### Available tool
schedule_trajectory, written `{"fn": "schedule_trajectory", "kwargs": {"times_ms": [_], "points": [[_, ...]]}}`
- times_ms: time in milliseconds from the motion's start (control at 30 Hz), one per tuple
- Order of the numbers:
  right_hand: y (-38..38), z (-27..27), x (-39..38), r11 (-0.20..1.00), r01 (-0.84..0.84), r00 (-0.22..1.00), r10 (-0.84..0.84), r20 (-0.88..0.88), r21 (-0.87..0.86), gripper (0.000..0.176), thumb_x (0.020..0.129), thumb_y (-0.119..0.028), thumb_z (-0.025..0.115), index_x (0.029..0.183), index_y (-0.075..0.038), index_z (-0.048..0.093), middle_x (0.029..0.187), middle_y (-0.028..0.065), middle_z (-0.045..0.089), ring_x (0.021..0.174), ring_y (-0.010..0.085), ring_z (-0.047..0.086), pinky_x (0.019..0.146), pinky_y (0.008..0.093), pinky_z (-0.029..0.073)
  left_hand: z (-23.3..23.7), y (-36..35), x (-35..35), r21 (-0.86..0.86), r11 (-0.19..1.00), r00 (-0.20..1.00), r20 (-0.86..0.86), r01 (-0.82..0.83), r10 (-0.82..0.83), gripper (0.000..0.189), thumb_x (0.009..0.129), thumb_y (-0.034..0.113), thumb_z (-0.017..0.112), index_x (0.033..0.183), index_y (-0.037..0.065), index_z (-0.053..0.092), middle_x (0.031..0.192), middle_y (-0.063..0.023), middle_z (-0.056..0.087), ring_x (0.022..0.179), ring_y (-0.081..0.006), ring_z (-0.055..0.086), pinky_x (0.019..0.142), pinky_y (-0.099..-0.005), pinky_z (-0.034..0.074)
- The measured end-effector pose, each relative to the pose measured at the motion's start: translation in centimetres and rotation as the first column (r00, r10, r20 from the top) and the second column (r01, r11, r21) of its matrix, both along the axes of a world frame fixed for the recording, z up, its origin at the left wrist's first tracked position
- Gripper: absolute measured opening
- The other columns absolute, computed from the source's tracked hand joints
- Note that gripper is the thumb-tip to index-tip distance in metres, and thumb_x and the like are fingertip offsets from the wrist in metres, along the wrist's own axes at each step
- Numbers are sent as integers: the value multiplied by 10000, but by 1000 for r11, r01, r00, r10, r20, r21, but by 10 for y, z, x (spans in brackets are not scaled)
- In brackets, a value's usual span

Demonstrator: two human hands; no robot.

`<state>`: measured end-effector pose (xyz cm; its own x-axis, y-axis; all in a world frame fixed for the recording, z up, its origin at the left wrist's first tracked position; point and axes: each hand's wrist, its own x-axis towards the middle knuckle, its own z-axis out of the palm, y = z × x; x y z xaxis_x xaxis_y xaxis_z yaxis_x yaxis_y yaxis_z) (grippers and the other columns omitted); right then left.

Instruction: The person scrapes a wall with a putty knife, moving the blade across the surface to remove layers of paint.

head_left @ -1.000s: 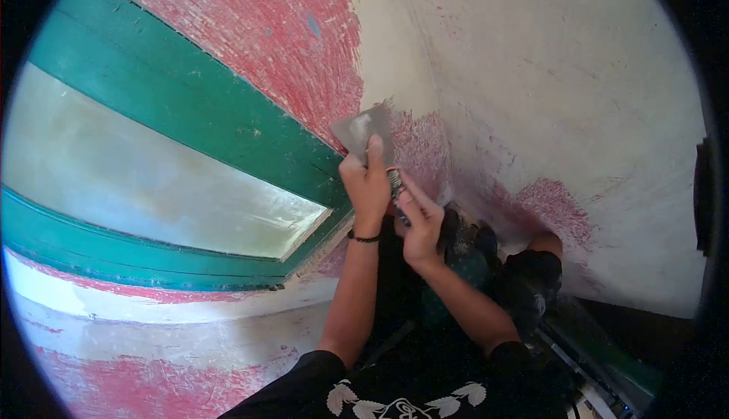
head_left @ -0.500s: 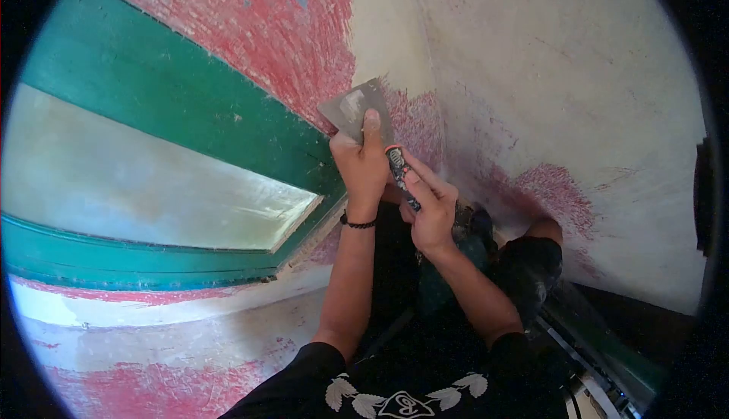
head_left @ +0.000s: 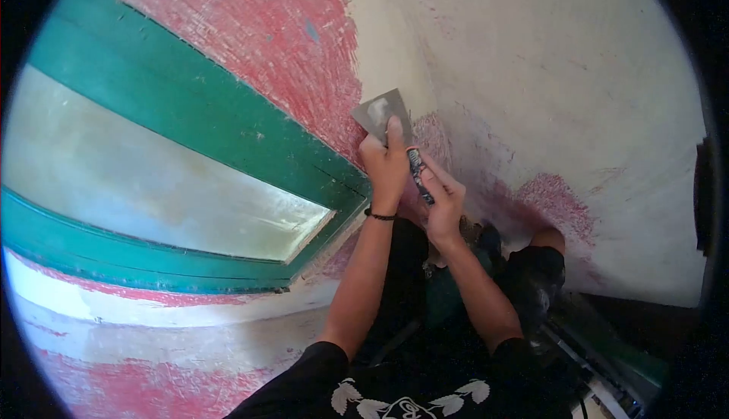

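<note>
A putty knife with a wide grey metal blade [head_left: 389,107] is in both my hands, close against the wall by the corner. A pale smear of filler lies on the blade. My left hand [head_left: 387,167] grips the blade, thumb flat on its face and the other fingers hidden behind. Around the dark patterned handle [head_left: 418,172] my right hand [head_left: 442,202] is closed. Above the blade, a smooth cream coat [head_left: 391,43] meets scratched red paint [head_left: 292,62].
To the left is a green frame [head_left: 190,123] around a pale panel [head_left: 167,172]. The off-white side wall [head_left: 577,92] on the right carries a reddish patch [head_left: 558,199]. My bent knee [head_left: 535,267] is near that wall, with metal rails [head_left: 581,358] at the lower right.
The view has shifted, so the wall, green frame and hands appear farther right. Both hands keep the same hold on the putty knife, and its blade remains near the corner.
</note>
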<state>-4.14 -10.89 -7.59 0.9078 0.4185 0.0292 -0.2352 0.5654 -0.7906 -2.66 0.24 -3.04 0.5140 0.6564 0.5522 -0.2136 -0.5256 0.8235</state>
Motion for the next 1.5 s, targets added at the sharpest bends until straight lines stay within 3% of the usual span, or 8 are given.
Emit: {"fn": "schedule_trajectory", "kwargs": {"times_ms": [233, 333, 633, 1000, 1133, 1167, 1333, 1500], "points": [[9, -1, -40, 998, -59, 998, 59, 1, 8, 361, 968, -107, 570, 1283, 66, 593, 1042, 35, 656, 785, 63, 540, 662, 203, 424, 4, 10, -52, -25, 991, 963, -240, -131, 121, 376, 983, 245, 595, 798, -82, 589, 656, -35, 567, 612, -84, 490, 535, -309, 419], [2, 8, -45, 989, -140, 987, 142, -68, 37, 356, 967, -94, 572, 1283, 69, 591, 986, 0, 643, 708, 37, 488, 577, 185, 374, 7, 3, -52, -133, 988, 995, -78, -76, 66, 391, 985, 246, 595, 757, -70, 576, 640, -20, 549, 594, -71, 464, 505, -302, 391], [-8, 20, -34, 990, -141, 990, 140, -17, -30, 350, 965, -128, 587, 1293, -10, 619, 861, -31, 624, 555, 16, 380, 467, 199, 288, 8, 2, -44, -243, 969, 999, -21, -34, 30, 339, 981, 192, 605, 724, -28, 580, 648, 21, 549, 598, -59, 462, 506, -282, 383], [8, 17, -2, 998, -48, 999, 49, -10, 33, 343, 955, -151, 597, 1270, -23, 642, 836, -28, 613, 508, 26, 378, 416, 219, 275, 28, 6, -15, -27, 1000, 999, -34, 13, -14, 321, 968, 214, 595, 797, -57, 614, 643, -71, 607, 588, -145, 546, 567, -343, 454], [-8, 35, 24, 990, -99, 992, 106, -64, 99, 353, 952, -150, 598, 1277, -18, 637, 945, 4, 639, 621, 54, 485, 519, 226, 388, 45, 1, 25, 75, 995, 993, 98, 65, -72, 264, 967, 189, 575, 903, -62, 628, 803, -136, 680, 720, -201, 623, 680, -372, 487], [-10, 39, 28, 990, -114, 990, 121, -73, 87, 356, 953, -148, 597, 1280, -12, 633, 981, 13, 645, 673, 65, 519, 570, 228, 423, 44, 2, 21, 41, 996, 997, -9, 74, -74, 242, 974, 171, 562, 959, -63, 622, 891, -145, 686, 793, -202, 625, 739, -379, 486], [-3, 20, 6, 999, 4, 986, -9, 167, 31, 366, 956, -120, 586, 1283, 43, 606, 1132, 55, 648, 997, 117, 568, 902, 249, 447, 26, -8, 0, 50, 998, 992, 122, -32, 25, 273, 982, 192, 579, 991, -78, 618, 861, -28, 645, 746, -119, 555, 666, -305, 470], [0, 10, -33, 992, -107, 994, 107, 7, 70, 388, 966, -99, 576, 1303, 94, 561, 1120, 59, 639, 945, 98, 551, 832, 227, 441, 9, 4, -49, -104, 993, 992, -114, -63, 52, 291, 987, 201, 581, 861, -59, 619, 747, -6, 592, 676, -76, 498, 581, -284, 425]]}}
